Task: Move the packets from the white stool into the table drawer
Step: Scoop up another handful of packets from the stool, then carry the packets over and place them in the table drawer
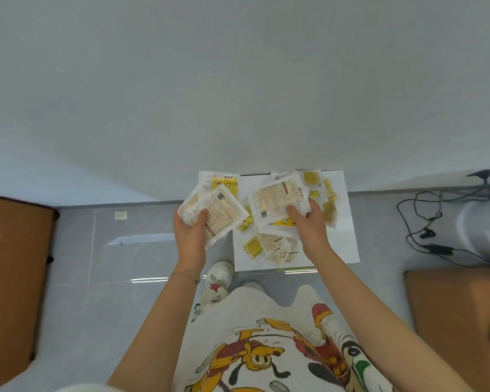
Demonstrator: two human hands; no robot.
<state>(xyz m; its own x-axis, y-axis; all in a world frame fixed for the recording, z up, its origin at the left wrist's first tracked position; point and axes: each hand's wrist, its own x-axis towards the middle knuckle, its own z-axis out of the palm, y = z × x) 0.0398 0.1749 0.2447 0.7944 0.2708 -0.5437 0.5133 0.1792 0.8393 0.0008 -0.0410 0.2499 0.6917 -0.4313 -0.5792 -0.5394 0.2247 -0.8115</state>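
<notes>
A white stool stands against the wall with several yellow-and-clear packets scattered on its top. My left hand is shut on a small stack of packets, lifted just off the stool's left edge. My right hand grips a larger clear packet with a printed label, raised over the pile. More small yellow packets lie at the stool's far right. No drawer shows in this view.
A brown table edge is at the left and another brown surface at the right. Black cables trail over the grey tile floor at the right. My shoe is beside the stool.
</notes>
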